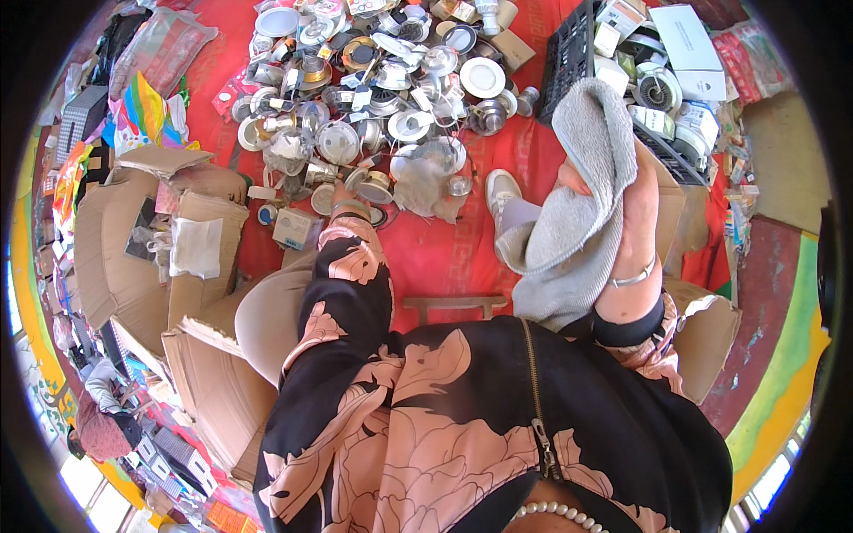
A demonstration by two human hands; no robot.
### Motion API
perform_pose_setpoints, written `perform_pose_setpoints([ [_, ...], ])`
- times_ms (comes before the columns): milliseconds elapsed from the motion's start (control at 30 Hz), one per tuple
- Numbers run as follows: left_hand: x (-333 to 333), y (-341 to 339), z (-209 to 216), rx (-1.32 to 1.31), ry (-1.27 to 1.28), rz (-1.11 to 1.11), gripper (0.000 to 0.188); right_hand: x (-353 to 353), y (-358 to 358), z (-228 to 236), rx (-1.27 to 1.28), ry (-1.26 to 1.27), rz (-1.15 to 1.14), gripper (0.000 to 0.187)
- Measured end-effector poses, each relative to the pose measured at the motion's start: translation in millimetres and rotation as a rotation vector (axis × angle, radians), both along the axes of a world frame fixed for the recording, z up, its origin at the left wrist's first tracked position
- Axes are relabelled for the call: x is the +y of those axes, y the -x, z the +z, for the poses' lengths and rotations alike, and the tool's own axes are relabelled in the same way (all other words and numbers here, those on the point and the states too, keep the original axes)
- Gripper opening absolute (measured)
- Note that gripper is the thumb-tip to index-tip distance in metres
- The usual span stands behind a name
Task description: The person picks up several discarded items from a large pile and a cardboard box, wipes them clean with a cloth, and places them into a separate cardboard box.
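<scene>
Red sheeting point(435, 258), faintly patterned, covers the floor of a crowded room. Left hand point(349, 202) reaches to the near edge of the pile of round lamp fittings point(386, 98), just beside a silver-rimmed fitting point(375, 188); its fingers are partly hidden, so whether its grip is closed on anything cannot be told. Right hand point(576, 179) is raised and partly covered by a grey cloth point(582, 226) draped around it and hanging toward the lap; whether its grip is clamped on the cloth cannot be told.

Labelling: a small white carton point(298, 228) near the left hand bears print too small to read. A white box point(693, 49) and packaged lamps at the black crate point(569, 58), upper right, carry markings, likewise illegible.

Edges and clearance: bare sheeting lies between the pile and the lap, bounded by the left forearm and a white shoe point(503, 189). Another bare strip separates pile from crate. Open cardboard boxes point(124, 249) crowd the left side.
</scene>
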State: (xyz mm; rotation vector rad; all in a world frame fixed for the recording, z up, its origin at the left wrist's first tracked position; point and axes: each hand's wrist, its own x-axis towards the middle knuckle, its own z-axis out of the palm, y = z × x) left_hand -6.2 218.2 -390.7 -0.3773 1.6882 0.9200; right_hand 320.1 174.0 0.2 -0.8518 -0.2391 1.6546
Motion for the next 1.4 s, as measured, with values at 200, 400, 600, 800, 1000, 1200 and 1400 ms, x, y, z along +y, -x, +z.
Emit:
perform_pose_setpoints([
  [200,-5,16,-33,-0.073,0.028,0.161,0.044,7,19,12,-0.122,0.222,-0.184,0.027],
  [400,-5,-23,0,0.112,-0.173,0.188,0.031,3,21,1,-0.158,0.167,-0.041,0.031],
  [600,2,-66,72,0.335,-0.670,0.112,0.021,14,3,-19,-0.027,0.162,-0.005,0.026],
  [800,-17,-102,271,0.308,-1.084,-0.284,0.017,18,-12,-5,0.001,-0.103,-0.290,0.034],
  [1000,-36,-102,383,0.254,-1.312,-0.478,0.014,27,38,28,-0.640,-0.730,-0.283,0.035],
  [1200,-43,-102,400,0.113,-1.326,-0.445,0.017,36,96,35,-1.017,-0.964,0.022,0.040],
  [1400,-25,-86,373,0.509,-1.307,-0.571,0.017,52,111,18,-1.306,-0.959,-0.007,0.034],
])
